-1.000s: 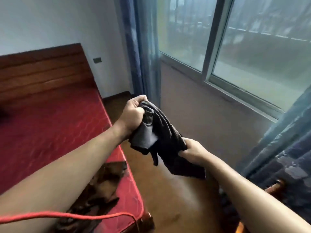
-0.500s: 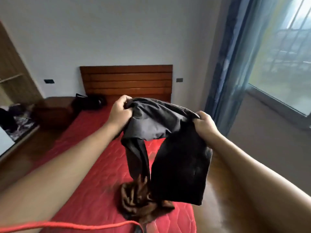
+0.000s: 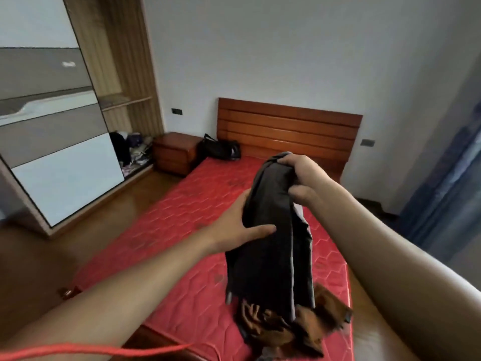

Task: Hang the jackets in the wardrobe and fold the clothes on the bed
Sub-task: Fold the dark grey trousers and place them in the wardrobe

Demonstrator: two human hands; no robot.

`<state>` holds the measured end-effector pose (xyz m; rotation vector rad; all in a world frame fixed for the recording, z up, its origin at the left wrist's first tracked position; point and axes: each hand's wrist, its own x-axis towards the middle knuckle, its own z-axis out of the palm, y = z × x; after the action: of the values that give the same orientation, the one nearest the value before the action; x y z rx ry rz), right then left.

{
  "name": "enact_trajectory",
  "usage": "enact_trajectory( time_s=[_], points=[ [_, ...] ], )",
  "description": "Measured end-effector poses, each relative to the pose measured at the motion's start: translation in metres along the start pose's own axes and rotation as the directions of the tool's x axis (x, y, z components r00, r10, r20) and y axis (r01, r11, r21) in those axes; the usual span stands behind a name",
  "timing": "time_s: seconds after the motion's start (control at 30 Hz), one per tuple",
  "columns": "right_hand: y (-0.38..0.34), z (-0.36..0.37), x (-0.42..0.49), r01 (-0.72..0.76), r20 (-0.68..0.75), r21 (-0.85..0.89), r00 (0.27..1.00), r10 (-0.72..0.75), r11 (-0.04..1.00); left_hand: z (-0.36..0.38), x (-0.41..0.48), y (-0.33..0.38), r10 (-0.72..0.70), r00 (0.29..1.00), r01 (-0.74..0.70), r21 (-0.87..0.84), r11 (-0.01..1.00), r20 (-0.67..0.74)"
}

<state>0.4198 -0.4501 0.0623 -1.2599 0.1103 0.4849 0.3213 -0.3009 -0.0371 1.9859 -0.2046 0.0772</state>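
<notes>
A dark grey garment (image 3: 270,246) hangs in the air over the foot of the red bed (image 3: 187,230). My right hand (image 3: 304,175) grips its bunched top edge. My left hand (image 3: 239,222) lies flat against the garment's left side, fingers straight, thumb on the front of the cloth. Under the garment a brown patterned piece of clothing (image 3: 291,327) lies crumpled on the mattress. The wardrobe (image 3: 59,142) stands at the left with its sliding door partly open.
A black bag (image 3: 221,149) sits at the head of the bed beside a wooden nightstand (image 3: 174,155). Clothes lie piled in the wardrobe's open section (image 3: 132,152). A wooden headboard (image 3: 286,128) backs the bed. Blue curtains (image 3: 453,194) hang at the right. An orange cord (image 3: 78,353) crosses the bottom.
The view has swung left from the window to the bed and wardrobe. My left hand has let go of the garment's top and now lies flat on its side; my right hand gathers the top.
</notes>
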Motion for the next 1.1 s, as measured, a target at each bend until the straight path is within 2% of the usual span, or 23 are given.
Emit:
enact_trajectory(
  time_s=[0.17, 0.23, 0.33, 0.4, 0.47, 0.53, 0.63, 0.7, 0.73, 0.8, 0.87, 0.93, 1.0, 1.1],
  points=[
    [0.015, 0.036, 0.018, -0.015, 0.213, 0.081, 0.977, -0.003, 0.997, -0.015, 0.011, -0.037, -0.128, 0.943, 0.156, 0.068, 0.985, -0.307],
    [0.023, 0.037, 0.029, 0.045, 0.248, 0.051, 0.967, -0.056, 0.998, -0.019, 0.021, -0.047, -0.148, 0.915, 0.147, -0.032, 0.989, -0.376],
    [0.044, 0.021, 0.058, 0.272, 0.267, -0.166, 0.938, -0.222, 0.948, -0.028, 0.038, -0.061, -0.257, 0.857, 0.116, -0.319, 0.941, -0.447],
    [0.058, 0.006, 0.076, 0.413, 0.284, -0.417, 0.905, -0.315, 0.810, -0.037, 0.054, -0.069, -0.334, 0.810, 0.101, -0.446, 0.889, -0.482],
    [0.073, -0.013, 0.092, 0.433, 0.294, -0.603, 0.901, -0.318, 0.670, -0.048, 0.071, -0.069, -0.399, 0.770, 0.081, -0.545, 0.835, -0.497],
    [0.081, -0.027, 0.102, 0.328, 0.284, -0.603, 0.940, -0.189, 0.727, -0.057, 0.088, -0.068, -0.458, 0.726, 0.061, -0.616, 0.785, -0.512],
    [0.081, -0.034, 0.115, 0.140, 0.320, -0.430, 0.948, 0.005, 0.892, -0.065, 0.109, -0.069, -0.511, 0.662, 0.095, -0.616, 0.782, -0.548],
    [0.072, -0.025, 0.121, 0.063, 0.349, -0.280, 0.936, 0.040, 0.958, -0.067, 0.118, -0.077, -0.513, 0.681, 0.150, -0.585, 0.797, -0.523],
    [0.066, -0.018, 0.123, 0.049, 0.363, -0.216, 0.931, 0.033, 0.975, -0.067, 0.120, -0.081, -0.492, 0.721, 0.182, -0.552, 0.814, -0.488],
    [0.056, 0.001, 0.130, 0.059, 0.338, -0.126, 0.941, -0.013, 0.990, -0.065, 0.120, -0.090, -0.352, 0.846, 0.218, -0.343, 0.914, -0.400],
    [0.046, 0.022, 0.142, 0.056, 0.273, -0.078, 0.962, -0.033, 0.995, -0.066, 0.120, -0.095, -0.132, 0.942, 0.126, -0.038, 0.991, -0.308],
    [0.031, 0.045, 0.154, 0.060, 0.220, -0.044, 0.974, -0.049, 0.997, -0.075, 0.123, -0.087, 0.063, 0.963, -0.011, 0.197, 0.980, -0.262],
    [0.015, 0.067, 0.160, 0.017, 0.229, 0.004, 0.973, -0.017, 1.000, -0.090, 0.127, -0.070, 0.159, 0.958, -0.112, 0.201, 0.973, -0.238],
    [0.003, 0.093, 0.172, -0.063, 0.254, 0.038, 0.966, 0.052, 0.997, -0.121, 0.135, -0.046, 0.215, 0.958, -0.209, 0.050, 0.977, -0.189]
  ],
)
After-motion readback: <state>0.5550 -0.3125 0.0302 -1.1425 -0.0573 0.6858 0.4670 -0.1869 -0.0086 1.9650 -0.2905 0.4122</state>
